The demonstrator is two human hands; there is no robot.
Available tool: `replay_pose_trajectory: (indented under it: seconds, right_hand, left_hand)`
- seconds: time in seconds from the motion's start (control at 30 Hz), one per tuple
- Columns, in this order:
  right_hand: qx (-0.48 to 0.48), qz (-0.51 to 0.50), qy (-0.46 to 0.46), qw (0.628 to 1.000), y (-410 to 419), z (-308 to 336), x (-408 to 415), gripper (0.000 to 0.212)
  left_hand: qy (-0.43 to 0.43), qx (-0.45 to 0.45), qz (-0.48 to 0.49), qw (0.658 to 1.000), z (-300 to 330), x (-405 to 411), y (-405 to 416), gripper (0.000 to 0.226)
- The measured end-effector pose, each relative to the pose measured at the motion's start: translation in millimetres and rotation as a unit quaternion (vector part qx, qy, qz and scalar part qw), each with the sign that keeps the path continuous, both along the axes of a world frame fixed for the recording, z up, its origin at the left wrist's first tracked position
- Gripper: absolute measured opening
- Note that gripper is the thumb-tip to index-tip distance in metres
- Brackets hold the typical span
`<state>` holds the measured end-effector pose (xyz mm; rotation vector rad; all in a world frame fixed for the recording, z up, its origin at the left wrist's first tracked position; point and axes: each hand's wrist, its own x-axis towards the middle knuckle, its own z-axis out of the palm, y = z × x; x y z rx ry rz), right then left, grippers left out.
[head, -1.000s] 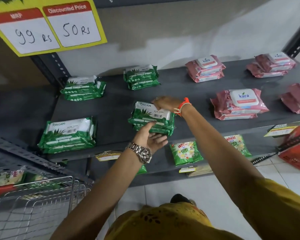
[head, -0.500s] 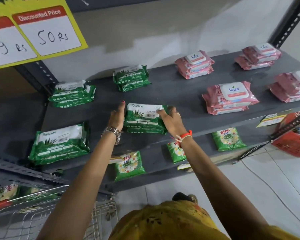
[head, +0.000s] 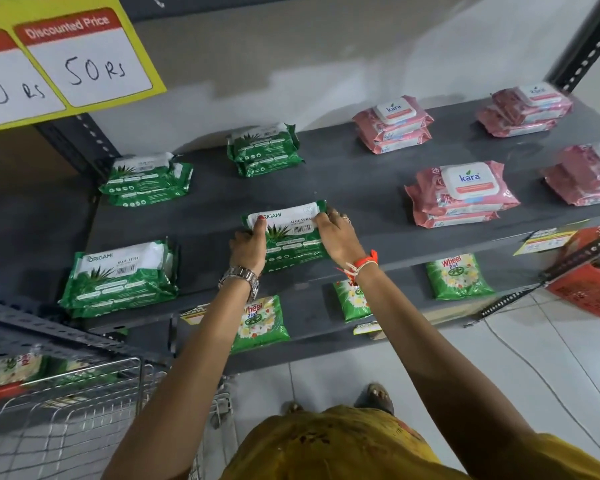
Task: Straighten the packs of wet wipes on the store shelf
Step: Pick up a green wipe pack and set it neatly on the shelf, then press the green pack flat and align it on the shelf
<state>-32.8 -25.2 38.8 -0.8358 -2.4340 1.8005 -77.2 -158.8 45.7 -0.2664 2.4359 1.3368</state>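
Note:
A stack of green Origami wet-wipe packs (head: 291, 233) lies near the front middle of the grey shelf (head: 357, 188). My left hand (head: 248, 245) grips its left end, thumb on top. My right hand (head: 336, 233) grips its right end. Three more green stacks sit on the shelf: front left (head: 118, 277), back left (head: 146, 178), back middle (head: 264, 148). Pink Kara stacks lie to the right: back (head: 392, 124), front (head: 461, 192), far back right (head: 527, 109), far front right (head: 586, 174).
A lower shelf (head: 312, 303) holds green Wheel detergent sachets (head: 262, 323). A wire trolley basket (head: 70, 410) stands at the lower left. A red crate (head: 593, 289) sits at the right. A yellow price sign (head: 66, 57) hangs at the upper left.
Both hands shifted from the pack's front and back to its two ends, and the stack was nudged and turned slightly on the shelf. The camera view drifted right and down.

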Motion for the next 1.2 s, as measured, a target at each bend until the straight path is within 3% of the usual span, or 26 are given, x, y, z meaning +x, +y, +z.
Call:
replay_pose_trajectory:
  seconds: [0.13, 0.33, 0.5, 0.63, 0.73, 0.9, 1.2]
  right_hand:
    - [-0.03, -0.009, 0.009, 0.999, 10.5, -1.6, 4.2, 0.029]
    - [0.015, 0.072, -0.003, 0.997, 21.3, 5.6, 9.1, 0.041]
    - [0.204, 0.044, 0.084, 0.974, 64.1, 31.7, 25.8, 0.063]
    - [0.406, -0.026, 0.119, 0.906, 131.1, 50.7, 37.0, 0.061]
    - [0.489, 0.003, 0.025, 0.872, 176.8, 50.3, 33.9, 0.064]
    - [0.513, 0.091, -0.096, 0.848, 219.6, 44.4, 34.4, 0.052]
    - [0.531, 0.127, -0.047, 0.836, 225.1, 40.3, 38.1, 0.048]
  left_hand:
    - [0.014, -0.039, 0.004, 0.999, 1.2, 6.1, 9.1, 0.062]
    - [0.04, -0.093, 0.033, 0.994, 2.1, 11.5, 11.3, 0.066]
    - [0.215, -0.223, 0.045, 0.95, 13.4, 20.2, 18.8, 0.067]
    - [0.322, -0.268, -0.069, 0.905, 22.4, 19.1, 43.6, 0.063]
    - [0.324, -0.318, -0.153, 0.878, 18.1, 15.9, 63.0, 0.067]
    - [0.281, -0.392, -0.187, 0.856, -0.5, 15.7, 65.7, 0.075]
    - [0.276, -0.409, -0.169, 0.853, -4.2, 14.7, 67.4, 0.082]
